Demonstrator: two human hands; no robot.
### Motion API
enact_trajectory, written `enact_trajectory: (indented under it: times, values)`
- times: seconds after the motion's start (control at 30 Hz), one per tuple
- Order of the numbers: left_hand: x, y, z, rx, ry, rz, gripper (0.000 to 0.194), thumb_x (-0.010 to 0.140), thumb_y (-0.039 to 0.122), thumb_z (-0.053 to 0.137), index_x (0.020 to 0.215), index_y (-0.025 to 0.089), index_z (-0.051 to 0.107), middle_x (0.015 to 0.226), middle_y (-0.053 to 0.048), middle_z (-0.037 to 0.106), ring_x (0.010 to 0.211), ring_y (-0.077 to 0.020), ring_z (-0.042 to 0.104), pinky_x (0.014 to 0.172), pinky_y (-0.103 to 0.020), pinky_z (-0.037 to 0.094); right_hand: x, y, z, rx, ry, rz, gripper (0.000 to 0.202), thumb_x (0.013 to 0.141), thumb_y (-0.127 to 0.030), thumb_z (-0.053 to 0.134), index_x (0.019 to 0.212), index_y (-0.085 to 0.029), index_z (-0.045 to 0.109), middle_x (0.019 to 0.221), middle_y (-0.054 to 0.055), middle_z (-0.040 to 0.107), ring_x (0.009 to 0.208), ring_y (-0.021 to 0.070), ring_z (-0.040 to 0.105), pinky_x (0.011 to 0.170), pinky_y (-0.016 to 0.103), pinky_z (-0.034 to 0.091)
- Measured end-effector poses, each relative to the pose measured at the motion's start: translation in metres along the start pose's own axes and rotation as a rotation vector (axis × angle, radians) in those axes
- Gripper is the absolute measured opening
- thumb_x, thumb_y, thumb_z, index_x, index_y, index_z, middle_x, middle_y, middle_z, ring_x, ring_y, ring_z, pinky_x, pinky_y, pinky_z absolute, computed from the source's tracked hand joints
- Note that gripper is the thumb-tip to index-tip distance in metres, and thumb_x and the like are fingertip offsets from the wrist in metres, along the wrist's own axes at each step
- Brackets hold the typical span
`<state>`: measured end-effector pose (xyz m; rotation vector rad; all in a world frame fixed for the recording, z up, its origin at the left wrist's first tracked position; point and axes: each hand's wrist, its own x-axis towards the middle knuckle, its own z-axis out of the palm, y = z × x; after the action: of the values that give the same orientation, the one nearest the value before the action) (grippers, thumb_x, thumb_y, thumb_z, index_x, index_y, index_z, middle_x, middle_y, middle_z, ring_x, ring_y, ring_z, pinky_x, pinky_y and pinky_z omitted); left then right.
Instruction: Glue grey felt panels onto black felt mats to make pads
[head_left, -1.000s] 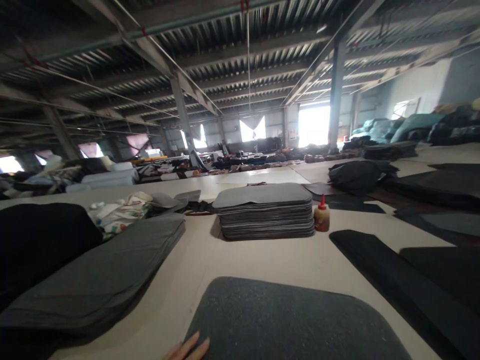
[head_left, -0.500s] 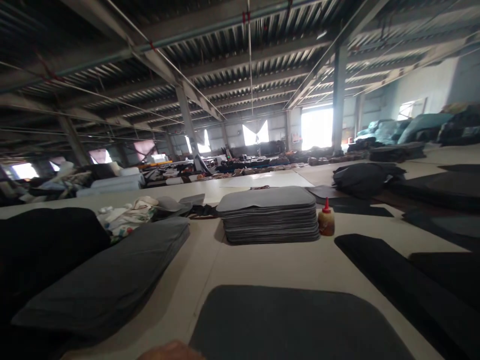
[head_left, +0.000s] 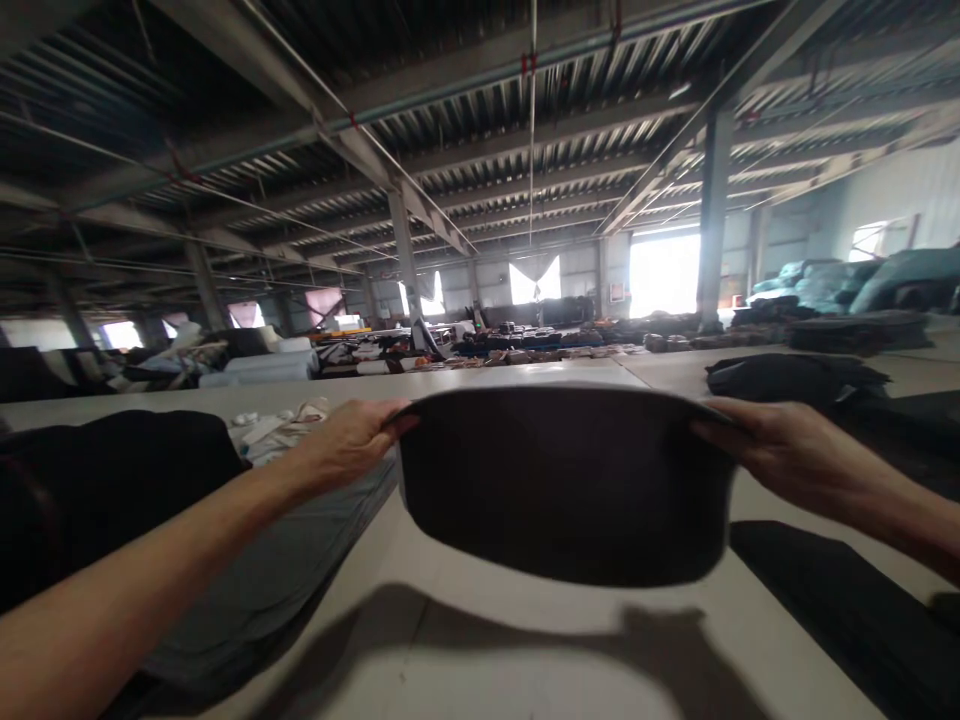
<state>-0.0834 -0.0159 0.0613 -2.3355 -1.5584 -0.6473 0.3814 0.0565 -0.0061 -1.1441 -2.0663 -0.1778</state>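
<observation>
Dark grey, flat panel with rounded corners (head_left: 562, 490), gripped by two bare hands above the table

Head view, the only one on my feed: I have the panel tilted up in front of me, its dark face toward the camera and its upper edge bowed. The left hand (head_left: 375, 425) is pinched on the upper left corner, and the right hand (head_left: 757, 440) is clamped on the upper right one. The two hands are well apart, with the panel spanning the gap between them. As far as I can judge from here, its lower edge is lifted off the pale, smooth table (head_left: 480, 690). On the tabletop I see a broad, dark shadow (head_left: 375, 640).

Beyond my left forearm lies a flat stack of dark grey sheets (head_left: 277, 570), with a bulky black mass (head_left: 112, 490) beside it. Near the left hand I make out a bunched, pale cloth (head_left: 289, 430). Below the right hand stretches a long, flat black piece (head_left: 825, 600), and behind that hand sits a dark, crumpled bundle (head_left: 795, 378). Farther off I get pale blue-green wrapped bundles (head_left: 832, 285) on the right, white rolls (head_left: 259, 370) on the left, and a glaring, bright doorway (head_left: 664, 275).
</observation>
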Motion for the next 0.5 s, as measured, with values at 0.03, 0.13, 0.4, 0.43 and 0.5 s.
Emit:
enact_trajectory:
  times: [0.03,0.13,0.4,0.43,0.5]
  values:
    - [0.014,-0.006,-0.004,0.033,0.074,-0.004,0.040,0.097,0.049,0.041,0.092,0.020,0.068,0.076,-0.003,0.067,0.072,-0.0227,0.063,0.073,-0.033,0.048,0.021,-0.003,-0.002,-0.046,0.017,-0.015,0.049,0.095,-0.060,0.035,0.106,-0.029,0.072,0.081,0.006,0.073,0.070,0.0299,0.069,0.059,0.039,0.054]
    - [0.053,-0.021,-0.007,0.079,0.264,0.023,0.041,0.099,0.044,0.037,0.115,0.018,0.064,0.109,-0.008,0.070,0.105,-0.0274,0.064,0.097,-0.039,0.046,0.069,-0.006,-0.009,-0.267,0.231,-0.041,0.058,0.101,-0.057,0.024,0.118,-0.024,0.068,0.090,0.011,0.072,0.075,0.0299,0.068,0.062,0.037,0.050]
    - [0.110,-0.071,0.108,0.034,0.146,0.021,0.044,0.096,0.010,0.038,0.137,0.015,0.053,0.150,-0.012,0.049,0.144,-0.0228,0.038,0.123,-0.042,0.026,0.115,0.041,0.060,-0.530,0.215,-0.178,0.040,0.101,-0.009,0.034,0.134,-0.007,0.056,0.131,0.020,0.062,0.122,0.0277,0.056,0.103,0.039,0.040]
    - [0.111,-0.075,0.130,0.023,0.095,-0.005,0.038,0.097,0.015,0.045,0.134,0.016,0.056,0.147,-0.013,0.052,0.140,-0.0253,0.043,0.120,-0.047,0.031,0.111,0.050,0.076,-0.543,0.107,-0.171,0.039,0.099,-0.006,0.037,0.132,-0.008,0.057,0.130,0.020,0.062,0.121,0.0272,0.057,0.103,0.039,0.040]
    - [0.112,-0.081,0.169,-0.001,0.005,-0.051,0.030,0.098,0.027,0.056,0.127,0.019,0.061,0.139,-0.012,0.058,0.131,-0.0275,0.053,0.113,-0.054,0.040,0.100,0.065,0.107,-0.553,-0.139,-0.122,0.038,0.096,-0.003,0.039,0.125,-0.013,0.062,0.124,0.016,0.066,0.115,0.0253,0.061,0.098,0.036,0.043]
